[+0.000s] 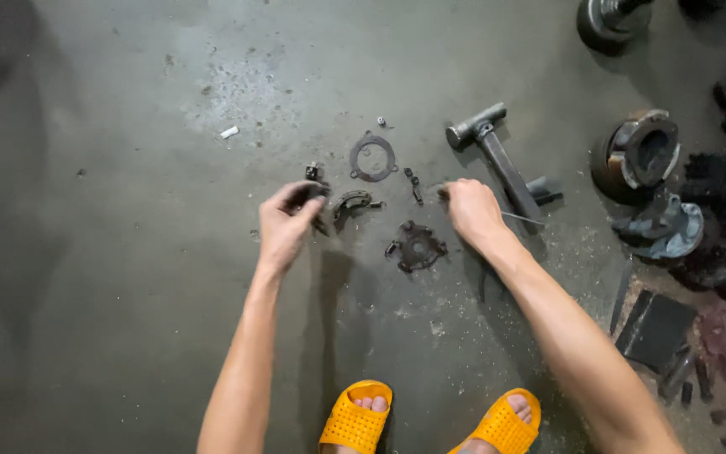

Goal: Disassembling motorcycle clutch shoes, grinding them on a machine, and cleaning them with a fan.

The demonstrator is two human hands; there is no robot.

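Pinched in L hand [287,223]: small dark part held over floor [128,294]; R hand [472,210] closed on thin rod near hammer [497,160]; risk: part slips, lost among bits by ring [372,157].

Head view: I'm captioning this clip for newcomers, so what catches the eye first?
Bright orange sandals at the bottom edge stand out against the grey concrete floor. Above them, both hands, left hand and right hand, work among small dark metal parts, with a hammer lying just beyond the right hand.
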